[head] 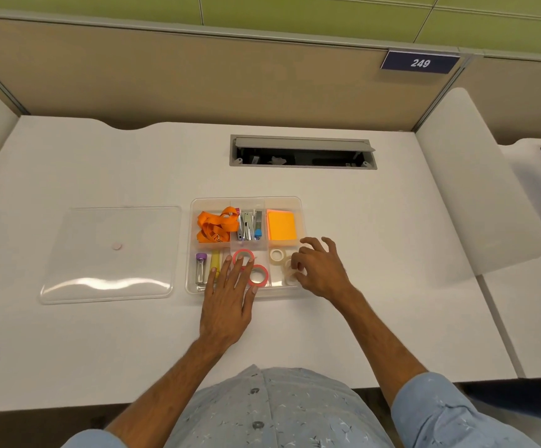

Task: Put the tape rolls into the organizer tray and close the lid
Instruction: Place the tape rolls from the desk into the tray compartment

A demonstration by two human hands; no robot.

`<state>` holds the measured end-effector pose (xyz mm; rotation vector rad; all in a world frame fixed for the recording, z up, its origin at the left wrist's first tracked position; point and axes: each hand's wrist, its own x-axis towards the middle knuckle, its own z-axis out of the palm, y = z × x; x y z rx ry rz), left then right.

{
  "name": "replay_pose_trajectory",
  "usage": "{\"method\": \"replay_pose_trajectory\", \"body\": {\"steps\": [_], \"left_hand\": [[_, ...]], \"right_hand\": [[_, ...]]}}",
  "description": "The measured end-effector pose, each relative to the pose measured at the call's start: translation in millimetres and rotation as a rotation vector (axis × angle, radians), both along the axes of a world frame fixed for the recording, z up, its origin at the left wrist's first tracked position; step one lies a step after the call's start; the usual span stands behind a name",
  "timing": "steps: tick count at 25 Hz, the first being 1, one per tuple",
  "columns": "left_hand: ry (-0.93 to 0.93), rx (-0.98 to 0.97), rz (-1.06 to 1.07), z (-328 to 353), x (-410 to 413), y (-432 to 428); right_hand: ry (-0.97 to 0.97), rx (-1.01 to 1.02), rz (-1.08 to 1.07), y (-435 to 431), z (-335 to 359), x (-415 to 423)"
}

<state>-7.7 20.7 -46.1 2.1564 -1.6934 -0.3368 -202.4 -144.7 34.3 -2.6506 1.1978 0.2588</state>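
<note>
resting on a white bench (101, 334), a clear organizer tray (194, 287) is seen open, its compartments listed as follows. far row: an orange lanyard (215, 226) at left, staplers (249, 226) in the middle, orange sticky notes (281, 228) at right. near row: a purple-capped vial (201, 268) and a yellow marker (215, 261) at left; two pink tape rolls (258, 275) in the middle compartment, lying flat, one behind the other; clear tape rolls (276, 254) in the right compartment, one lying flat toward the far side, the others partly hidden by a hand.

left hand (228, 299): laid palm down over the tray's near edge, fingers (238, 263) spread and released, the tips placed on and beside the pink rolls; nothing is gripped.

right hand (319, 270): held over the tray's near right corner, fingers loosely curled at the clear rolls by the wall; whether a roll is pinched cannot be told.

clear lid (110, 253): laid flat on the bench just left of the tray, apart from it, a small pink dot marked near its centre. the tray is not yet covered.

further back, a cable hatch (301, 151) is set into the bench, its flap raised. a placard (420, 62) reading 249 is fixed to the partition behind.
</note>
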Motion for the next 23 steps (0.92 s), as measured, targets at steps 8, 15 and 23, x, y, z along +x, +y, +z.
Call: {"method": "replay_pose_trajectory", "body": {"steps": [8, 15, 23], "left_hand": [[-0.019, 0.000, 0.001, 1, 0, 1], [-0.008, 0.012, 0.008, 3, 0, 0], [-0.031, 0.006, 0.005, 1, 0, 0]], "right_hand": [[-0.151, -0.077, -0.269, -10, 8, 35], [-0.105, -0.199, -0.367, 5, -9, 54], [-0.108, -0.167, -0.317, 7, -18, 46]]}}
